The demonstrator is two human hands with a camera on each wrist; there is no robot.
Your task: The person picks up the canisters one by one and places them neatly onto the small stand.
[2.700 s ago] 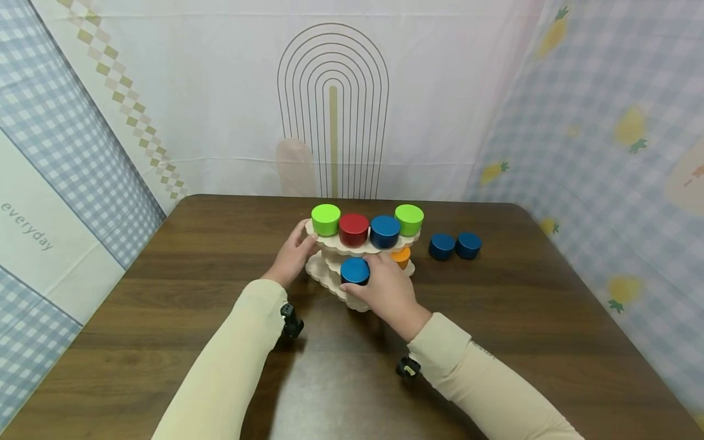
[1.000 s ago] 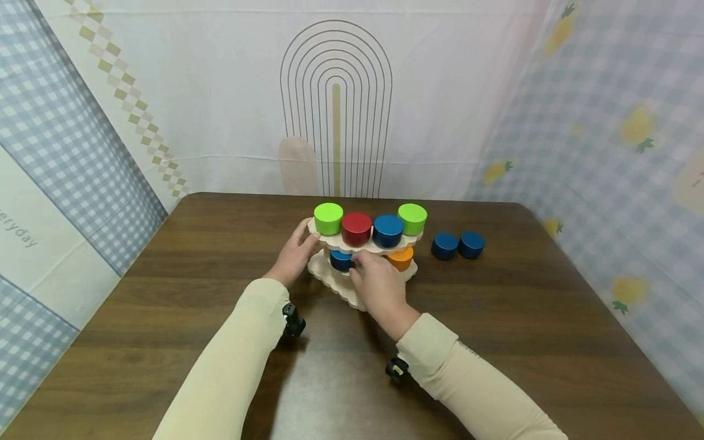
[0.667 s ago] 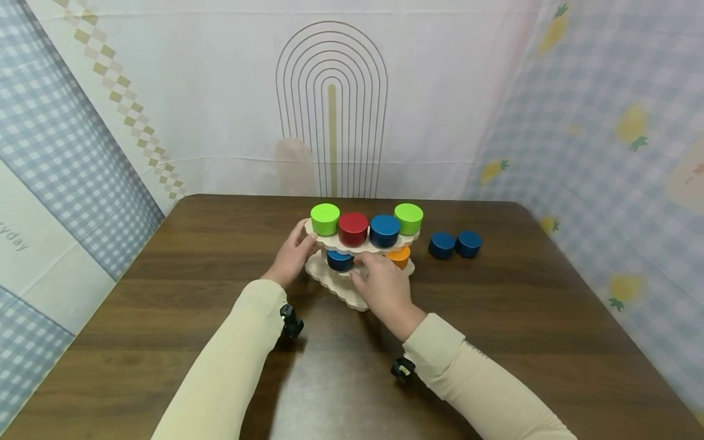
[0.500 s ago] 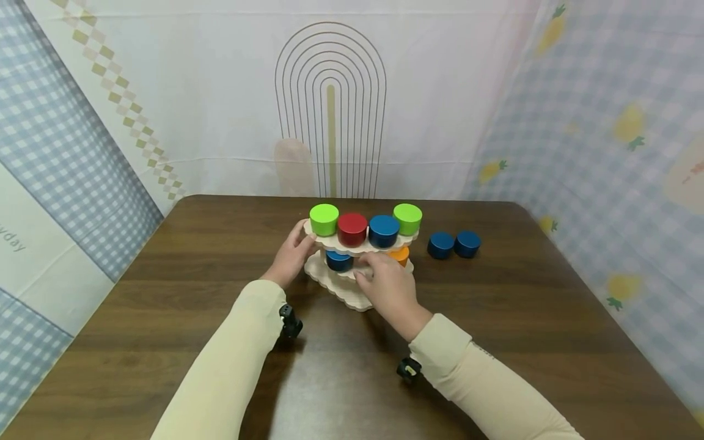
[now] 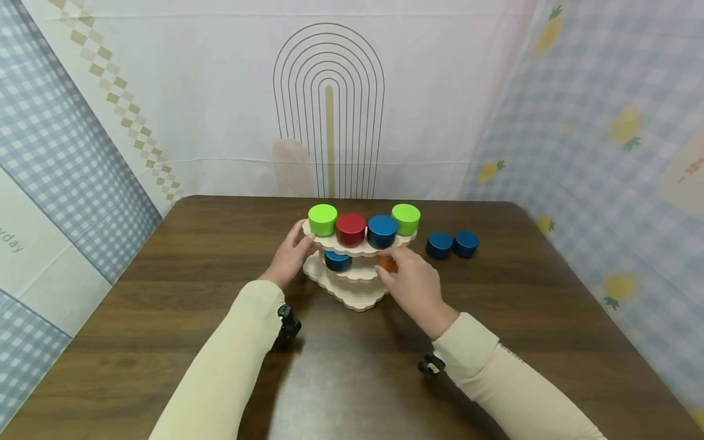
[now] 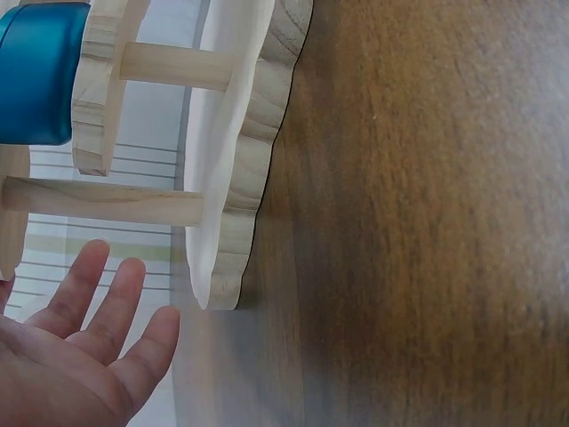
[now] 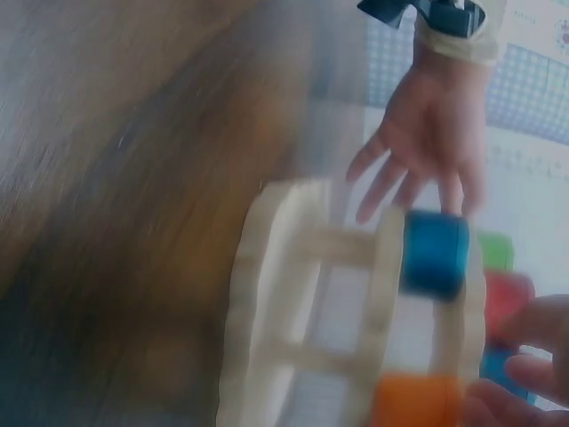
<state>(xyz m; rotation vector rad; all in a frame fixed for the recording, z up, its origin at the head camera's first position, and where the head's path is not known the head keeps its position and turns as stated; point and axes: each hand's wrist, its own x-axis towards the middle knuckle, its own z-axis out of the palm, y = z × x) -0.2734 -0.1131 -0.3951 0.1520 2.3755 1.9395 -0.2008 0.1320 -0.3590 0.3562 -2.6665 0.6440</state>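
A pale wooden tiered stand with scalloped edges stands mid-table. My left hand holds the left edge of its top tier between thumb and fingers; the other fingers spread free in the left wrist view. My right hand is in front of the stand's right side, its fingers loosely bent beside an orange cylinder on the middle tier. It partly covers that cylinder, and I see no grip on it. A small blue cylinder sits at the middle tier's left. The right wrist view is blurred.
On the top tier stand a green cylinder, a red cylinder, a blue cylinder and another green cylinder. Two blue cylinders rest on the brown table right of the stand. Patterned cloth hangs behind.
My right hand has set the blue cylinder on the middle tier's left and let it go, then moved right to the orange cylinder. My left hand keeps its place at the stand.
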